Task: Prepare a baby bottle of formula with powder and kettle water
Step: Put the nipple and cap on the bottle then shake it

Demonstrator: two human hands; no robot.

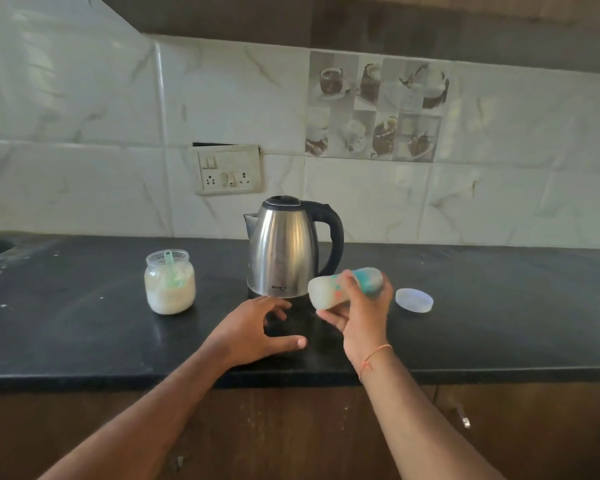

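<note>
The left hand (257, 327) rests open on the black counter (84, 327), fingers spread, holding nothing. Just right of it, the right hand (357, 320) grips the blurred baby bottle (329, 289), tipped sideways above the counter. Behind stand the kettle (284, 247), the powder jar (169, 282) and 1 lid (414, 299).
</note>
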